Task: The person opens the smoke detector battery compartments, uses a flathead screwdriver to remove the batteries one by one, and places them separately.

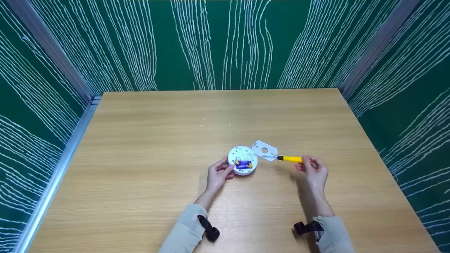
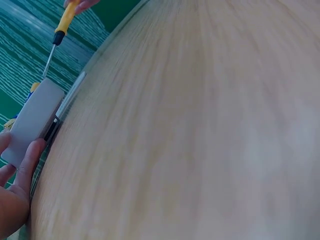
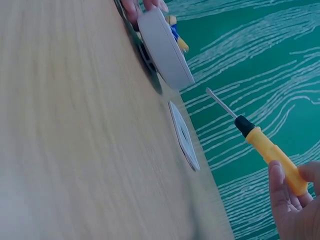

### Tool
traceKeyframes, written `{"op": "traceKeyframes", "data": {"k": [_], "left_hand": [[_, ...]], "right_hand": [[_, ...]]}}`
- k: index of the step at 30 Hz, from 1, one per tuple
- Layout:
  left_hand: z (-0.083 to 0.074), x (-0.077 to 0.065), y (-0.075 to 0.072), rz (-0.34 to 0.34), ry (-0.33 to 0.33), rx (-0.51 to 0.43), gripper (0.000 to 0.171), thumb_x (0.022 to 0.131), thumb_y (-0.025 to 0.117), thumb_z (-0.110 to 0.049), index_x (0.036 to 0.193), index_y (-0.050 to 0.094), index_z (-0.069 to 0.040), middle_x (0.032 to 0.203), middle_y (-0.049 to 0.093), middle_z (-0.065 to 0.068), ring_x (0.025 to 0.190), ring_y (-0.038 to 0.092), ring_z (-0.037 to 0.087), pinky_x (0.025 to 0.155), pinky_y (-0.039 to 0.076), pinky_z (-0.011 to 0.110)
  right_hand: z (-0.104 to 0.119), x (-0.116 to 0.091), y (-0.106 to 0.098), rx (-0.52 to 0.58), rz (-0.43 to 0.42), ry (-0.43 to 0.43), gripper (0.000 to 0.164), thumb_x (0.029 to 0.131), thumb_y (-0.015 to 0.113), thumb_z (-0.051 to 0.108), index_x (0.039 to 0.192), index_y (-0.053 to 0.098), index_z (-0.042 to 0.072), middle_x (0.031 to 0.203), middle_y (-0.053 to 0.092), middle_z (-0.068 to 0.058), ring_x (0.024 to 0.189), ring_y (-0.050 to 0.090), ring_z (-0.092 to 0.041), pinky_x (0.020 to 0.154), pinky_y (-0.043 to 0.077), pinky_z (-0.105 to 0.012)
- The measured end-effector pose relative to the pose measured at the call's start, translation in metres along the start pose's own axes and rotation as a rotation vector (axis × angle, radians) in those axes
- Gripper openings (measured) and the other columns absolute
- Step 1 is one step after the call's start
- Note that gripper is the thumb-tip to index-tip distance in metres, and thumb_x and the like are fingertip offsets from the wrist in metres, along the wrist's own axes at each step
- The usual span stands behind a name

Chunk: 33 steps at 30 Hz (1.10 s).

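Observation:
My left hand point(image 1: 218, 175) grips the near-left edge of a round white device point(image 1: 242, 153), thumb at the rim and fingers round its side. Purple-and-yellow batteries point(image 1: 243, 164) sit in its upward face. In my right hand point(image 1: 316, 174) is a screwdriver point(image 1: 291, 159) with a yellow handle and black collar. Its metal shaft points left toward the device; in the right wrist view the tip point(image 3: 208, 91) hangs in the air, apart from the device's edge. A flat white plate point(image 1: 259, 145) with a round hole lies just right of the device, under the shaft in the head view.
The wooden tabletop point(image 1: 158, 151) carries a few tiny white specks point(image 1: 229, 125) beyond the device. Green walls with white streaks point(image 1: 190, 45) stand behind and at both sides. Black straps with small cameras point(image 1: 211, 232) sit on both sleeves.

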<state>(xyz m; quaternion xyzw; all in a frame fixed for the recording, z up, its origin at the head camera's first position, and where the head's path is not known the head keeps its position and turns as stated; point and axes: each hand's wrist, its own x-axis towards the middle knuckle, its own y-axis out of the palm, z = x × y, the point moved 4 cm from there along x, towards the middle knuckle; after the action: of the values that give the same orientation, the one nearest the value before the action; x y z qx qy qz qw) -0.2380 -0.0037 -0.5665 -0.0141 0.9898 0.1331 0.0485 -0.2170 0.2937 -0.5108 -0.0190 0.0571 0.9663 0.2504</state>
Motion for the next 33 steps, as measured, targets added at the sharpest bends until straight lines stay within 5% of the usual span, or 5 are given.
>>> {"op": "traceKeyframes", "data": {"k": [18,33], "left_hand": [[0.003,0.002,0.000,-0.004,-0.017,-0.001,0.047,0.078,0.064,0.002,0.121,0.046,0.011,0.079,0.060,0.012,0.060,0.062,0.017,0.060,0.056,0.033],[0.002,0.002,0.000,0.000,-0.026,-0.013,0.047,0.079,0.063,0.001,0.121,0.045,0.012,0.081,0.059,0.013,0.061,0.062,0.017,0.060,0.056,0.031]], "right_hand": [[-0.005,0.054,-0.018,0.103,-0.134,0.005,0.006,0.083,0.060,0.007,0.085,0.056,0.003,0.068,0.060,-0.007,0.054,0.061,-0.013,0.055,0.055,-0.022],[-0.003,0.076,-0.023,0.140,-0.229,0.038,0.009,0.082,0.059,0.001,0.085,0.050,-0.001,0.062,0.056,-0.007,0.048,0.060,-0.014,0.049,0.054,-0.023]]}}
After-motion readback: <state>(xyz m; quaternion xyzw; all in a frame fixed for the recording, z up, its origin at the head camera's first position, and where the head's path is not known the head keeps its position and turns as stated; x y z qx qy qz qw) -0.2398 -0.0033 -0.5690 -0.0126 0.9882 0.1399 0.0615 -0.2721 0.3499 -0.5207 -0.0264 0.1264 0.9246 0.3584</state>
